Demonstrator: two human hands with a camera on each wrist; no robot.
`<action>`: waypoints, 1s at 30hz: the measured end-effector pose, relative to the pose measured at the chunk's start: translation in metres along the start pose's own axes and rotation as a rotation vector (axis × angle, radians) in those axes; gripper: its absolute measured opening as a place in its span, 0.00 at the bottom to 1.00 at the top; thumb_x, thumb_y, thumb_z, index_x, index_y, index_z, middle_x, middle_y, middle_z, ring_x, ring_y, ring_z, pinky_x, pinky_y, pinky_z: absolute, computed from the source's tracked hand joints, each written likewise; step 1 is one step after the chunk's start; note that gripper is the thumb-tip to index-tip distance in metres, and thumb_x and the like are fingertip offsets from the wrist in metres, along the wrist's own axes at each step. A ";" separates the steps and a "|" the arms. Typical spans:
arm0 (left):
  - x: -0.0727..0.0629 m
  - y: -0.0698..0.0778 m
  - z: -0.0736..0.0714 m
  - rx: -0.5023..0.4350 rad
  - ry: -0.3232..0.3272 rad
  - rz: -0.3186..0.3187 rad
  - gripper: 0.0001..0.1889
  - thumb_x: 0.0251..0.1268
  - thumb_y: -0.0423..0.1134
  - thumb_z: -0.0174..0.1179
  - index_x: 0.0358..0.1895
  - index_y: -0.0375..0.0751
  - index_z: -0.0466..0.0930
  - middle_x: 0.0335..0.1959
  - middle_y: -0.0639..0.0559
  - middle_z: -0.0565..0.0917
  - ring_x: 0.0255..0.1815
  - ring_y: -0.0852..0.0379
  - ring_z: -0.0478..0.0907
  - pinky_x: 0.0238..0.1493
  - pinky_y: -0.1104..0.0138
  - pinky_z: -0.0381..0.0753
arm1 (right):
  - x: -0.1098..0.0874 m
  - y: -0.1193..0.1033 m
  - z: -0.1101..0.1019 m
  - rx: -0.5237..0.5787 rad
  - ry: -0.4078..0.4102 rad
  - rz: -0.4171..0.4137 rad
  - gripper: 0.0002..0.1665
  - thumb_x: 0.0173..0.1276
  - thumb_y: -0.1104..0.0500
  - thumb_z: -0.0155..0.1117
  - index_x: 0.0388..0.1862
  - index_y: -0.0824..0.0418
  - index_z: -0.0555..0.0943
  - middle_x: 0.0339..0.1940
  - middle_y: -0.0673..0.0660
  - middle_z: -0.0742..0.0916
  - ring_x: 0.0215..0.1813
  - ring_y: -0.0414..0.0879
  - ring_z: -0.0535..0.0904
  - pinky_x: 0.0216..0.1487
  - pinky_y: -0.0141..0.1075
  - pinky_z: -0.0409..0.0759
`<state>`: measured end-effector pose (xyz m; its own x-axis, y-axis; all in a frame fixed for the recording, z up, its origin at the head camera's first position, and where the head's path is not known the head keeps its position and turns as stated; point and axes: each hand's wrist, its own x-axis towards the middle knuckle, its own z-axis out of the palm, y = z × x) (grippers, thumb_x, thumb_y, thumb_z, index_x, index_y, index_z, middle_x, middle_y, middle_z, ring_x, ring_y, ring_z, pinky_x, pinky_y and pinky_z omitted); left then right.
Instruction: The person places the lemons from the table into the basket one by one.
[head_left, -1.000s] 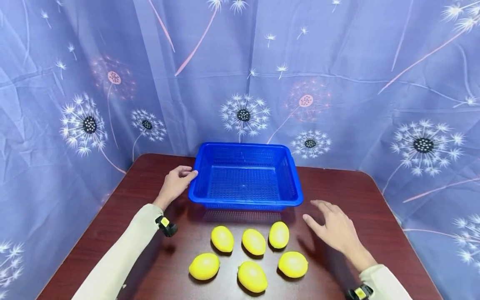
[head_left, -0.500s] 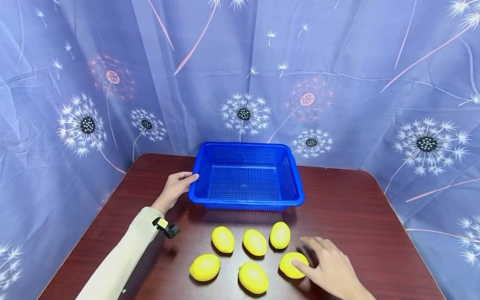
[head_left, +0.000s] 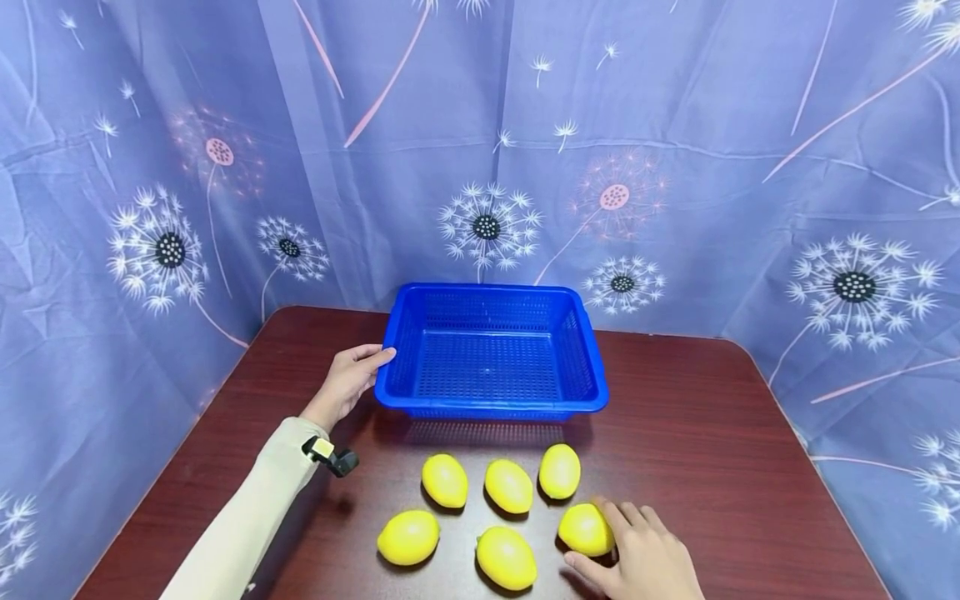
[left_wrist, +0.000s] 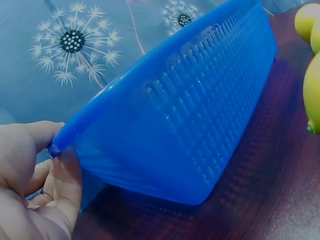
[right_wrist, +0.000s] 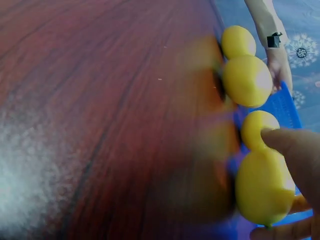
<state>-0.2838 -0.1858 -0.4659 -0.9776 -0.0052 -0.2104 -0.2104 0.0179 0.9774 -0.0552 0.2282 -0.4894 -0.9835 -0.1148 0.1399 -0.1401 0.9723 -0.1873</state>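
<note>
At the back of the table stands a blue plastic basket (head_left: 487,367) with a perforated floor and walls. My left hand (head_left: 348,379) pinches its left rim, thumb on top and fingers below, as the left wrist view confirms. Several yellow lemons lie in two loose rows before the basket. My right hand (head_left: 637,554) reaches around the right-hand front lemon (head_left: 585,530), fingers on its far right side and thumb (head_left: 588,569) on its near side. In the right wrist view, that lemon (right_wrist: 262,187) lies between thumb and fingers, with a gap by the thumb.
The other lemons include a front middle one (head_left: 506,557), a front left one (head_left: 408,537) and a back right one (head_left: 559,472). They sit close together on the dark red wooden table (head_left: 690,400). A blue dandelion-print curtain (head_left: 675,108) hangs behind and beside it.
My right hand has come from beside the basket's right corner toward me and down around the front right lemon. The left hand has firmed its hold on the rim; the basket has barely moved.
</note>
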 end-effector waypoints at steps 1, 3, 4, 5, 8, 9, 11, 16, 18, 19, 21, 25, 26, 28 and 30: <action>0.000 -0.001 0.000 -0.011 0.000 -0.009 0.28 0.71 0.44 0.67 0.65 0.29 0.74 0.36 0.58 0.84 0.34 0.65 0.80 0.40 0.73 0.84 | 0.000 -0.001 0.001 -0.003 0.009 0.006 0.49 0.47 0.18 0.70 0.55 0.52 0.85 0.41 0.50 0.85 0.43 0.48 0.80 0.35 0.48 0.84; 0.000 -0.002 -0.001 -0.026 -0.005 -0.018 0.29 0.70 0.44 0.67 0.66 0.29 0.74 0.35 0.58 0.84 0.33 0.65 0.79 0.39 0.74 0.84 | -0.001 -0.002 0.003 -0.008 0.021 0.013 0.46 0.48 0.22 0.74 0.54 0.53 0.85 0.41 0.50 0.86 0.44 0.49 0.80 0.35 0.49 0.84; 0.000 -0.003 -0.001 -0.037 -0.009 -0.017 0.29 0.70 0.44 0.67 0.67 0.28 0.73 0.35 0.58 0.85 0.33 0.65 0.80 0.39 0.74 0.84 | -0.001 -0.002 0.004 -0.009 0.020 0.016 0.44 0.48 0.24 0.75 0.54 0.53 0.85 0.40 0.50 0.86 0.44 0.49 0.80 0.34 0.49 0.84; 0.000 -0.003 -0.001 -0.046 -0.010 -0.017 0.29 0.70 0.44 0.68 0.67 0.28 0.73 0.35 0.57 0.85 0.33 0.65 0.80 0.39 0.74 0.84 | -0.001 -0.002 0.004 -0.009 0.018 0.015 0.43 0.48 0.26 0.76 0.54 0.54 0.85 0.40 0.50 0.85 0.44 0.49 0.80 0.34 0.49 0.84; 0.000 -0.004 0.000 -0.066 -0.025 -0.018 0.29 0.71 0.43 0.67 0.67 0.27 0.72 0.37 0.56 0.86 0.35 0.65 0.83 0.40 0.72 0.85 | -0.001 0.000 0.003 0.001 0.029 0.008 0.42 0.47 0.28 0.78 0.54 0.54 0.85 0.39 0.50 0.85 0.43 0.47 0.80 0.35 0.48 0.84; 0.000 -0.004 0.001 -0.072 -0.030 -0.018 0.29 0.71 0.43 0.67 0.67 0.27 0.72 0.38 0.56 0.86 0.36 0.64 0.83 0.41 0.72 0.85 | -0.001 0.001 0.001 0.004 0.042 -0.007 0.42 0.47 0.29 0.79 0.53 0.54 0.85 0.39 0.49 0.85 0.43 0.47 0.80 0.35 0.48 0.84; 0.000 -0.004 0.001 -0.083 -0.034 -0.022 0.28 0.71 0.42 0.66 0.67 0.27 0.72 0.38 0.56 0.86 0.36 0.64 0.84 0.42 0.71 0.86 | 0.002 0.005 -0.006 0.014 0.067 -0.046 0.42 0.46 0.29 0.79 0.53 0.55 0.85 0.38 0.49 0.85 0.42 0.46 0.80 0.35 0.48 0.84; 0.002 -0.004 0.000 -0.117 -0.028 -0.025 0.27 0.72 0.41 0.66 0.66 0.27 0.71 0.36 0.58 0.85 0.36 0.64 0.83 0.41 0.72 0.85 | 0.016 0.012 -0.030 0.060 0.116 -0.127 0.41 0.48 0.30 0.80 0.54 0.53 0.85 0.42 0.50 0.87 0.44 0.48 0.82 0.35 0.49 0.84; 0.003 -0.004 -0.001 -0.121 -0.027 -0.026 0.28 0.72 0.41 0.66 0.67 0.28 0.71 0.36 0.59 0.85 0.35 0.64 0.82 0.41 0.73 0.85 | 0.023 0.015 -0.040 0.077 0.127 -0.143 0.40 0.48 0.31 0.80 0.54 0.53 0.85 0.43 0.52 0.87 0.46 0.50 0.83 0.35 0.51 0.85; 0.003 -0.004 -0.001 -0.122 -0.029 -0.026 0.28 0.71 0.41 0.66 0.67 0.28 0.71 0.36 0.59 0.85 0.35 0.65 0.82 0.41 0.73 0.85 | 0.026 0.016 -0.046 0.085 0.132 -0.153 0.40 0.49 0.32 0.80 0.55 0.52 0.85 0.44 0.53 0.88 0.47 0.51 0.84 0.36 0.52 0.85; 0.004 -0.004 -0.001 -0.125 -0.034 -0.029 0.29 0.71 0.41 0.66 0.67 0.28 0.71 0.37 0.58 0.85 0.36 0.65 0.82 0.41 0.73 0.84 | 0.034 0.019 -0.056 0.094 0.138 -0.179 0.39 0.49 0.33 0.81 0.55 0.52 0.85 0.46 0.54 0.88 0.49 0.54 0.84 0.39 0.55 0.86; 0.004 -0.005 -0.002 -0.127 -0.047 -0.024 0.30 0.72 0.42 0.66 0.68 0.27 0.70 0.41 0.55 0.86 0.39 0.64 0.83 0.43 0.72 0.85 | 0.053 0.024 -0.076 0.116 0.144 -0.279 0.39 0.50 0.34 0.81 0.58 0.50 0.84 0.50 0.52 0.89 0.52 0.56 0.84 0.43 0.59 0.85; 0.004 -0.005 -0.002 -0.127 -0.049 -0.024 0.30 0.72 0.42 0.66 0.69 0.27 0.70 0.42 0.55 0.86 0.40 0.64 0.84 0.44 0.72 0.85 | 0.059 0.025 -0.081 0.120 0.141 -0.306 0.39 0.50 0.34 0.81 0.59 0.49 0.84 0.50 0.50 0.89 0.52 0.53 0.84 0.42 0.57 0.86; 0.004 -0.005 -0.002 -0.125 -0.052 -0.022 0.31 0.72 0.42 0.66 0.69 0.27 0.69 0.44 0.53 0.86 0.41 0.63 0.84 0.45 0.71 0.85 | 0.071 0.025 -0.091 0.129 0.127 -0.356 0.39 0.50 0.35 0.81 0.60 0.48 0.83 0.49 0.47 0.88 0.49 0.47 0.82 0.40 0.50 0.85; 0.004 -0.005 -0.002 -0.127 -0.051 -0.021 0.30 0.72 0.42 0.66 0.69 0.27 0.70 0.44 0.52 0.86 0.42 0.63 0.84 0.45 0.71 0.85 | 0.084 0.025 -0.100 0.137 0.108 -0.395 0.39 0.51 0.35 0.81 0.61 0.48 0.83 0.48 0.45 0.87 0.47 0.43 0.81 0.39 0.44 0.83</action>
<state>-0.2867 -0.1883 -0.4717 -0.9725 0.0468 -0.2283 -0.2321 -0.1087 0.9666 -0.1301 0.2629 -0.3848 -0.8346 -0.4437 0.3264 -0.5245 0.8211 -0.2252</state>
